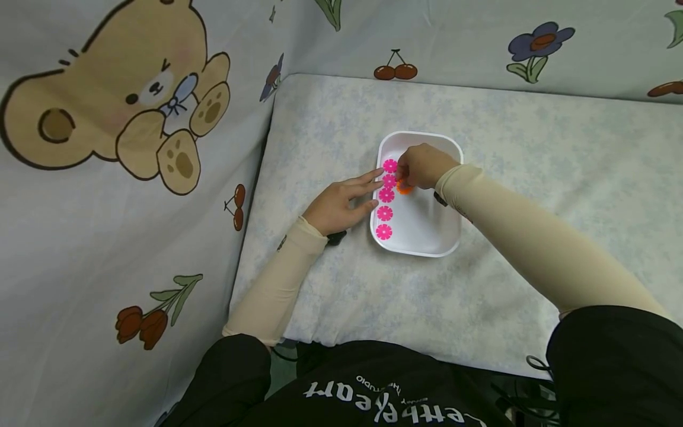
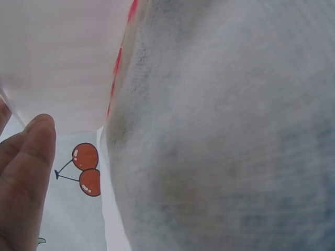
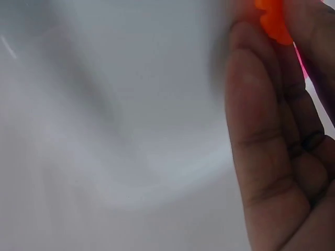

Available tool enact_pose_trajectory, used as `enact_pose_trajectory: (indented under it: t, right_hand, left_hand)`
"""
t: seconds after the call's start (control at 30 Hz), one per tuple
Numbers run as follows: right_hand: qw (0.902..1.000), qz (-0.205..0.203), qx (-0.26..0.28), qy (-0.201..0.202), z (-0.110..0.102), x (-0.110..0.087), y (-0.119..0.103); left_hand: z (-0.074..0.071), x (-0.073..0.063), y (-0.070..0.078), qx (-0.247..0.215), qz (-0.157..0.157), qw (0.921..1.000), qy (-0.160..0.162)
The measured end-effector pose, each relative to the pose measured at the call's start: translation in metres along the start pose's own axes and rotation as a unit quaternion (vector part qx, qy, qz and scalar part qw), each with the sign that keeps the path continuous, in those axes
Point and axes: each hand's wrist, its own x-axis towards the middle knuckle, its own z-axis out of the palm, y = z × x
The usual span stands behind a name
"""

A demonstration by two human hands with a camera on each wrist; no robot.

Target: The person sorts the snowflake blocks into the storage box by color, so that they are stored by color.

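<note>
A white rectangular tray (image 1: 427, 246) lies on the cloth-covered table. Along its left inner side runs a column of several pink flower-shaped discs (image 1: 385, 213). My right hand (image 1: 427, 166) reaches over the tray and pinches an orange disc with a notched edge (image 3: 275, 23) between thumb and fingers, beside the upper pink discs. In the head view this orange disc (image 1: 405, 188) is partly covered by the fingers. My left hand (image 1: 337, 204) has its fingers stretched out to the tray's left rim, with the fingertips by the pink discs. The left wrist view shows mostly blurred cloth.
The table cloth (image 1: 560, 178) is pale with faint blue blotches and spreads around the tray. White curtains printed with a bear (image 1: 155, 89), cherries (image 1: 395, 72) and flowers hang at the left and back. Dark cables (image 1: 539, 363) lie near the front edge.
</note>
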Motion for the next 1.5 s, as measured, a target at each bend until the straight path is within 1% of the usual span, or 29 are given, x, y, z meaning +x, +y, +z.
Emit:
enact_pose_trajectory:
  t: [0.17,0.23,0.3,0.4,0.5,0.63,0.73,0.8,0.87,0.97,1.07,1.23,1.37,1.5]
  right_hand:
    - [0.9998,-0.008,0.001,0.016,0.002,0.001,0.002]
    - [0.9996,-0.010,0.011,0.022,0.001,-0.002,0.003]
    - [0.9992,-0.008,0.028,0.029,-0.004,-0.007,0.005]
    - [0.9971,0.007,0.068,0.032,-0.016,-0.022,0.012]
    - [0.9919,0.037,0.116,0.038,-0.028,-0.040,0.029]
    - [0.9847,0.071,0.150,0.053,-0.032,-0.071,0.067]
    - [0.9830,0.085,0.151,0.060,-0.026,-0.092,0.096]
    - [0.9828,0.091,0.150,0.057,-0.020,-0.101,0.113]
    - [0.9840,0.094,0.141,0.056,-0.012,-0.107,0.126]
    - [0.9855,0.100,0.130,0.043,0.000,-0.114,0.144]
    - [0.9847,0.111,0.130,0.035,0.011,-0.118,0.159]
    - [0.9813,0.126,0.140,0.039,0.024,-0.119,0.173]
    - [0.9816,0.120,0.139,0.053,0.032,-0.119,0.175]
    - [0.9810,0.109,0.144,0.072,0.038,-0.120,0.177]
  left_hand:
    - [-0.001,-0.001,0.000,-0.002,-0.001,1.0000,-0.001]
    - [-0.001,-0.002,-0.001,-0.005,0.001,1.0000,-0.001]
    - [0.000,-0.002,-0.001,-0.006,0.004,1.0000,-0.001]
    - [0.000,-0.001,-0.001,-0.005,0.008,1.0000,0.000]
    - [0.000,0.001,-0.001,-0.002,0.008,1.0000,-0.001]
    - [0.001,0.003,0.002,-0.002,0.006,1.0000,-0.007]
    - [0.001,0.002,0.003,-0.008,0.003,1.0000,-0.005]
    - [0.000,0.002,0.003,-0.014,0.000,0.9999,-0.002]
    - [0.000,0.001,0.002,-0.022,0.000,0.9998,0.002]
    - [0.001,0.000,0.001,-0.030,0.000,0.9996,0.003]
    - [0.002,-0.002,0.000,-0.034,-0.002,0.9994,0.003]
    - [0.002,-0.003,0.000,-0.038,0.000,0.9992,0.011]
    - [0.002,-0.002,0.001,-0.043,0.005,0.9989,0.017]
    - [0.004,0.000,0.001,-0.051,0.007,0.9986,0.015]
